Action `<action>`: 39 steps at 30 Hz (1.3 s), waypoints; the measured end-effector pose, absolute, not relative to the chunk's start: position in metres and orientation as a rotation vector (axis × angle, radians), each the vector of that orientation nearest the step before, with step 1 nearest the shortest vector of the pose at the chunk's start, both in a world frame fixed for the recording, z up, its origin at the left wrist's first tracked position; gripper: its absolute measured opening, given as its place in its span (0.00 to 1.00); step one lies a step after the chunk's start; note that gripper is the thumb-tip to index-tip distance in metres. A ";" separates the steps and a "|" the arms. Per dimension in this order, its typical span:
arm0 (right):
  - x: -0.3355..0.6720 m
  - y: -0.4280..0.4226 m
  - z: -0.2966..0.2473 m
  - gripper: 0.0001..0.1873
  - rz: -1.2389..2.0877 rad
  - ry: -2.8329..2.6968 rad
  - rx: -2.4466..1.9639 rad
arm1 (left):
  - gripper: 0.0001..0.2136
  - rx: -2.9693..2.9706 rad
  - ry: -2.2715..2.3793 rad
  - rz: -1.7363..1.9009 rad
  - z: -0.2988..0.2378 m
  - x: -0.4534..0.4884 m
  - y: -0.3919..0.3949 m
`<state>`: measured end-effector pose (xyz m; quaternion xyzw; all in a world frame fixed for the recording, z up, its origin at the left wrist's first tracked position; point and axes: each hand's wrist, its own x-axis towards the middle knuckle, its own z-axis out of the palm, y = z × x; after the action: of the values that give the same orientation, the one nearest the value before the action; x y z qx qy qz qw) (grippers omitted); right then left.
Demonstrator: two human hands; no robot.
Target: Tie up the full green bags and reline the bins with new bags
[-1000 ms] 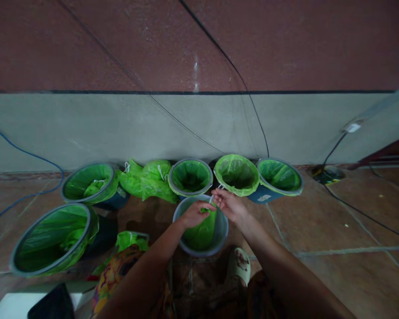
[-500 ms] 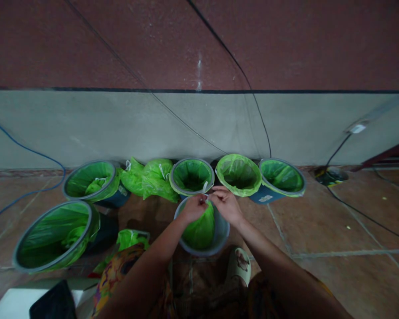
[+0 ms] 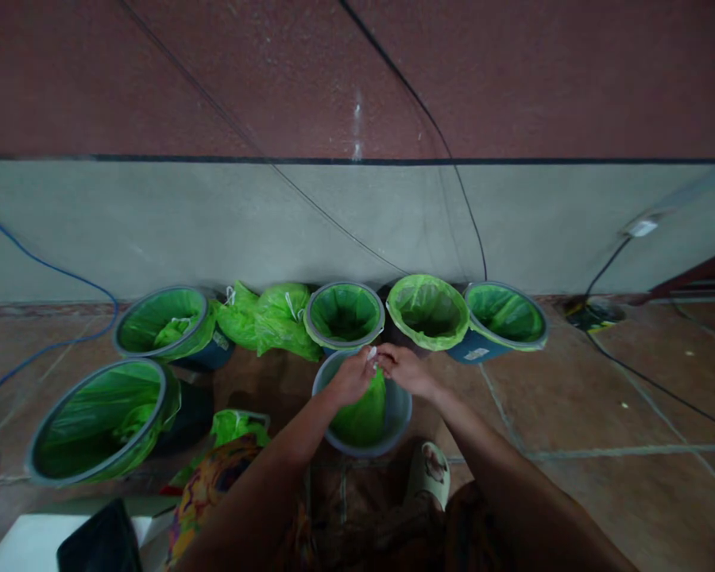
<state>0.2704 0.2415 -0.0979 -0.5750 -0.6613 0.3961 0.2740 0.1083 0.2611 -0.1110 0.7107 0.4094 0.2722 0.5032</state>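
A green plastic bag [image 3: 362,417] stands gathered inside a pale bin [image 3: 400,425] right in front of me. At the bag's neck, above the bin, my left hand [image 3: 353,375] is closed on the white drawstring [image 3: 372,352]. Touching it from the other side, my right hand [image 3: 406,370] pinches at the same neck and drawstring, its fingertips against those of the left. The fingers partly hide the tied part, so I cannot tell whether there is a knot.
Along the wall stand lined bins: a grey-rimmed one [image 3: 315,306], a green-covered one [image 3: 457,326] and a blue one [image 3: 473,352]. Tied green bags [image 3: 283,322] lie left of them. Two more bins [image 3: 206,298] [image 3: 36,445] are at left. A black cable [image 3: 661,393] crosses the floor at right.
My hands have drawn closer together over the bag's neck. The right hand's fingers, earlier more extended, have curled in, and less of the white drawstring sticks up.
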 end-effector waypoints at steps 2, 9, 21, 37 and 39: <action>0.273 0.241 -0.094 0.10 0.959 -1.858 -1.638 | 0.03 1.474 1.055 0.662 -0.115 0.111 0.263; 0.274 0.236 -0.097 0.10 1.056 -1.896 -1.664 | 0.07 1.064 1.001 0.682 -0.118 0.105 0.268; 0.275 0.236 -0.103 0.07 1.352 -1.887 -1.590 | 0.04 1.791 1.177 0.660 -0.109 0.107 0.264; 0.266 0.239 -0.088 0.11 1.451 -1.387 -1.618 | 0.04 1.368 1.063 0.910 -0.116 0.113 0.266; 0.266 0.239 -0.088 0.10 1.474 -1.303 -1.628 | 0.03 1.347 1.061 0.873 -0.116 0.112 0.265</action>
<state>0.2663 0.2388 -0.0882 -0.6102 -0.4884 0.5524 0.2899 0.1120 0.2654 -0.1156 0.5744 0.4524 0.3720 0.5718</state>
